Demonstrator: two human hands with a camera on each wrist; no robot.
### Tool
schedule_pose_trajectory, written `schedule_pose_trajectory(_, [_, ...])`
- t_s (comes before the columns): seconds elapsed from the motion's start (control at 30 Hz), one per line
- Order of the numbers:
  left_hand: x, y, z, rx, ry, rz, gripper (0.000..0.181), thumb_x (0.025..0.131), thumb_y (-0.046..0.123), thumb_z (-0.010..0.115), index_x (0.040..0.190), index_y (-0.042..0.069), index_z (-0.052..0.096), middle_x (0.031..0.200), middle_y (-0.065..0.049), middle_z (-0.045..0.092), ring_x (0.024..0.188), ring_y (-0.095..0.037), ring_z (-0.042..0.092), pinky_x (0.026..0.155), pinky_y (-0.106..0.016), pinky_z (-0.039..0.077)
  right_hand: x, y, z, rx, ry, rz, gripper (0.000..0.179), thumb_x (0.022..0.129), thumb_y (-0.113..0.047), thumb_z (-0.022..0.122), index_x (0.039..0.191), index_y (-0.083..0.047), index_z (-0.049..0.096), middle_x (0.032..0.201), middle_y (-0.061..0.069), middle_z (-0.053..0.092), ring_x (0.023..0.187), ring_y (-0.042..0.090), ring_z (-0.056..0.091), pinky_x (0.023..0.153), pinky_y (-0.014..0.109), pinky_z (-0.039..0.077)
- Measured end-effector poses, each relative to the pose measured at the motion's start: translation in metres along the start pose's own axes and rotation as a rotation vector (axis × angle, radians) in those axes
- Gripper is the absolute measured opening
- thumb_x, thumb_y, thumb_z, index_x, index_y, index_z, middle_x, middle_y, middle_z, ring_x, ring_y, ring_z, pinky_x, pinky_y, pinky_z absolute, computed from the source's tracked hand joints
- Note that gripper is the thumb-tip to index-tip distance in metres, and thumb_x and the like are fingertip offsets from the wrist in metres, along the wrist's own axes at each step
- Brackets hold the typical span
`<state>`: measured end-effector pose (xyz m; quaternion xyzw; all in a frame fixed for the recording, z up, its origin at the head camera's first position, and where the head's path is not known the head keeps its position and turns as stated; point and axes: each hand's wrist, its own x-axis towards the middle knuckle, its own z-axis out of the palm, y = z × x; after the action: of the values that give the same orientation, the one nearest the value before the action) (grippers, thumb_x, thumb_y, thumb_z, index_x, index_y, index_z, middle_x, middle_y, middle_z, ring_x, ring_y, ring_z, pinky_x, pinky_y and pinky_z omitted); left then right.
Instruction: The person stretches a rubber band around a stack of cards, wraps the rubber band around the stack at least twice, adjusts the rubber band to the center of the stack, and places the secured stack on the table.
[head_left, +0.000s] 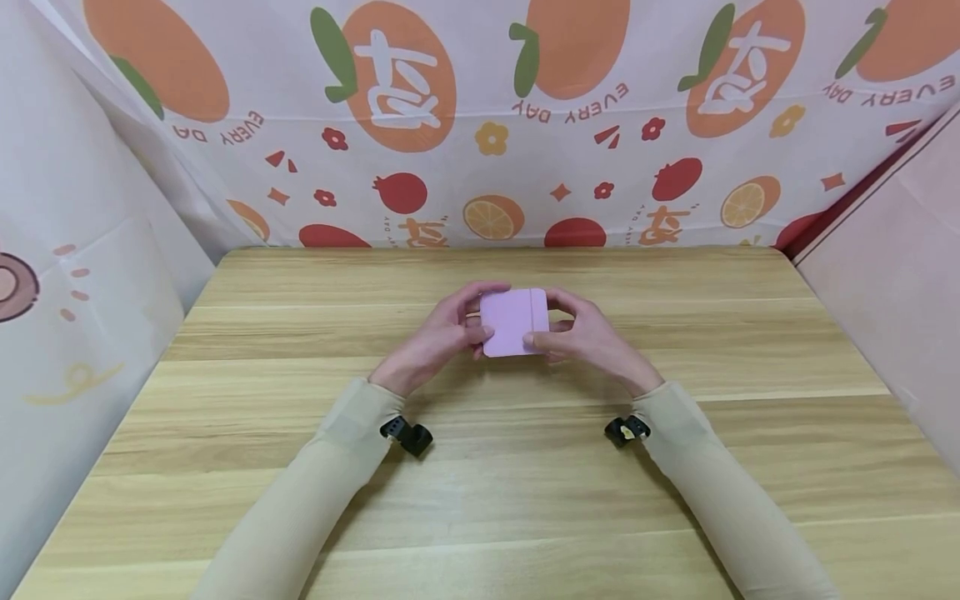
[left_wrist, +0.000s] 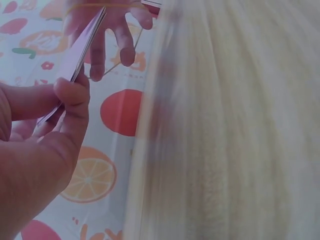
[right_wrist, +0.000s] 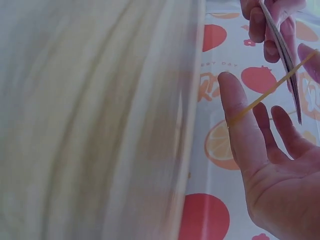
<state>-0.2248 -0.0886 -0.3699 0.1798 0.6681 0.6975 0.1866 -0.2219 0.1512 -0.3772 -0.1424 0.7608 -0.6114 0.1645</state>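
In the head view my left hand (head_left: 453, 325) pinches the left side of a thin stack of pink square cards (head_left: 506, 321) with rounded corners, thumb on the near face and fingers behind. The left wrist view shows the stack edge-on, with several layers at its edge. My right hand (head_left: 581, 329) is at the stack's right side, its thumb tip overlapping the face. A tan rubber band (right_wrist: 272, 90) is stretched across the right hand's spread fingers in the right wrist view. From the head, a thin vertical line of it crosses the cards' right part.
Under both hands lies a wood-grain table (head_left: 495, 492). A fruit-print cloth (head_left: 450, 183) hangs along its far edge, with pale cloths at the left and right sides. Small black cameras (head_left: 412, 435) sit at both wrists, over beige sleeves.
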Motion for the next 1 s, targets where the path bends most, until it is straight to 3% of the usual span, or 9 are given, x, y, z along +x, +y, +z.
schedule_pose_trajectory(0.23, [0.003,0.001,0.001,-0.02,0.105,-0.008,0.058,0.09,-0.016,0.05,0.143,0.01,0.048,0.126,-0.014,0.053,0.078,-0.02,0.058,0.053,-0.024,0.045,0.002,0.001,0.0,0.04,-0.008,0.011,0.059,0.085,-0.022,0.079,0.136,-0.014,0.053,0.126,0.01,0.058,0.102,0.036,0.065,0.075,0.052,0.057])
schedule_pose_trajectory(0.33, [0.004,0.002,0.001,-0.027,0.162,-0.019,0.058,0.09,-0.015,0.05,0.142,0.011,0.049,0.127,-0.013,0.055,0.082,-0.021,0.059,0.052,-0.024,0.045,0.003,0.0,-0.001,0.052,-0.005,0.032,0.052,0.087,-0.019,0.077,0.132,-0.007,0.055,0.123,0.015,0.06,0.1,0.04,0.064,0.075,0.052,0.057])
schedule_pose_trajectory(0.43, [0.005,0.003,0.0,-0.044,0.218,-0.024,0.058,0.09,-0.014,0.051,0.142,0.013,0.05,0.126,-0.014,0.056,0.083,-0.022,0.058,0.053,-0.026,0.045,0.002,0.0,0.0,0.042,-0.003,0.063,0.037,0.09,-0.017,0.073,0.118,0.004,0.06,0.108,0.022,0.066,0.09,0.036,0.067,0.075,0.048,0.058])
schedule_pose_trajectory(0.57, [0.005,0.004,-0.002,-0.074,0.282,-0.029,0.058,0.09,-0.013,0.051,0.141,0.015,0.051,0.123,-0.012,0.057,0.081,-0.022,0.055,0.055,-0.028,0.045,0.001,0.001,0.0,0.016,-0.027,0.095,0.033,0.092,-0.017,0.071,0.105,0.013,0.063,0.084,0.019,0.068,0.073,0.022,0.066,0.074,0.039,0.058])
schedule_pose_trajectory(0.73, [0.005,0.004,-0.003,-0.095,0.319,-0.047,0.059,0.089,-0.015,0.051,0.141,0.013,0.051,0.12,-0.014,0.058,0.077,-0.02,0.054,0.054,-0.026,0.045,0.0,0.005,-0.002,-0.011,-0.099,0.07,0.029,0.094,-0.014,0.068,0.107,0.012,0.066,0.086,0.019,0.068,0.074,0.021,0.065,0.075,0.036,0.057])
schedule_pose_trajectory(1.0, [0.007,0.002,-0.005,-0.179,0.352,-0.056,0.06,0.086,-0.019,0.049,0.14,0.007,0.05,0.119,-0.016,0.059,0.073,-0.019,0.054,0.051,-0.022,0.044,-0.006,0.011,-0.006,-0.008,-0.32,0.055,0.02,0.094,-0.005,0.066,0.111,0.004,0.07,0.103,0.021,0.07,0.091,0.03,0.069,0.084,0.04,0.056])
